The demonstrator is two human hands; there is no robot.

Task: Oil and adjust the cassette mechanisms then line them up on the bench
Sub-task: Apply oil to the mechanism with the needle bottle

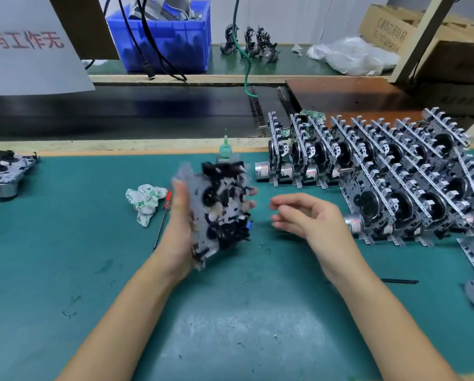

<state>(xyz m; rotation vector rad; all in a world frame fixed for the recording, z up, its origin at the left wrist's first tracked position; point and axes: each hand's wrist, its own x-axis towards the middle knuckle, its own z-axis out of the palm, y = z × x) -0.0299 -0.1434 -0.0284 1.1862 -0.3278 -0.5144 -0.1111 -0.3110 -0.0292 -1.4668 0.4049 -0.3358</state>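
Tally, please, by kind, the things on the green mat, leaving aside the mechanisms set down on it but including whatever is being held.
Cassette mechanism, held in the left hand: 1
Oil bottle: 1
Red-handled screwdriver: 1
Crumpled cloth: 1
Thin black tool: 1
Total: 5

A green mat (65, 243) covers the bench, with a pale wooden edge (120, 145) beyond the fingers. Behind it runs a dark belt (148, 111). Further back is a green shelf (285, 64) with a blue bin (172, 42), a plastic bag (354, 55) and cardboard boxes (395, 31). The wall (299, 15) is pale.
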